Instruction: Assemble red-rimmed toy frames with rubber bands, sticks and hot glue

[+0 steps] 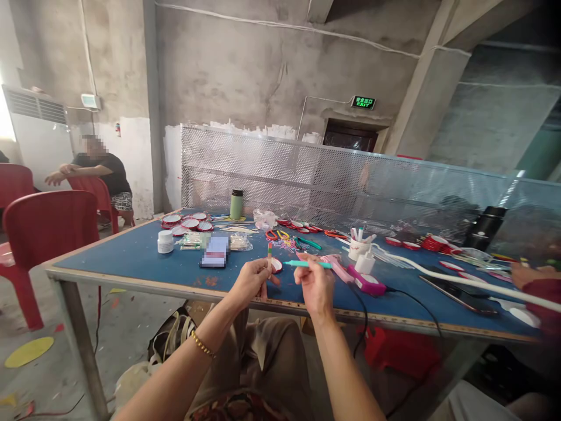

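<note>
My left hand is closed around a small flat wooden stick, held upright, with red and green bands near its top. A teal marker pen lies across the fingers of my right hand, its tip pointing left toward the stick. Tip and stick are a little apart. Just behind my left fingers, a round red-rimmed white disc rests on the blue table, partly hidden. Beyond my hands are small coloured pieces and pliers with orange handles.
A phone, a white jar and a green bottle stand left. On the right are a pink glue gun, a cup of markers and a tablet. Another person's hand is at the far right.
</note>
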The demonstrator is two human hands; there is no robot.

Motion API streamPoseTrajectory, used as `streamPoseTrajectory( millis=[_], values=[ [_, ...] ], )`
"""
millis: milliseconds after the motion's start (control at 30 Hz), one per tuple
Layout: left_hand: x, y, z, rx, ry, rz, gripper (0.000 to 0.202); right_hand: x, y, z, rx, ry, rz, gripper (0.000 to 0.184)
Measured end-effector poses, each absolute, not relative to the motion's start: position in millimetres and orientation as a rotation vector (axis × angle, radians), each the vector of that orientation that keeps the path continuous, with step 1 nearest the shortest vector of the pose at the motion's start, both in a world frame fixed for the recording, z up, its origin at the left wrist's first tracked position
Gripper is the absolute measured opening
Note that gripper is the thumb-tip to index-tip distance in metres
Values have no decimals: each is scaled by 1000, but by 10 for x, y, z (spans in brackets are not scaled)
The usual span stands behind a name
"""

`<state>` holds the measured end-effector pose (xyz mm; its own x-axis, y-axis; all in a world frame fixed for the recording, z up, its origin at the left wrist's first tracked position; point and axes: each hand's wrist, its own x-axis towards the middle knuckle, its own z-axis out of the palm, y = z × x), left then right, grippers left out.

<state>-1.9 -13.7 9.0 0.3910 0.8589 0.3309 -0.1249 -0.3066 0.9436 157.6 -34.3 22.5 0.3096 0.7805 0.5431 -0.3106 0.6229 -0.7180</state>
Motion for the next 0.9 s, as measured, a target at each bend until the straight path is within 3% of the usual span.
streamPoseTrajectory(
  millis=[200,467,900],
  values=[
    [-4,-114,83,1510,643,1133,34,1550,-307,149,-639,-1083,767,20],
    [-6,-129,128,1577,684,1078,30,1405,-349,236,-740,-1176,432,17],
    [14,-62,154,1558,621,991,31,1302,-366,124,-819,-1269,381,17]
  ],
)
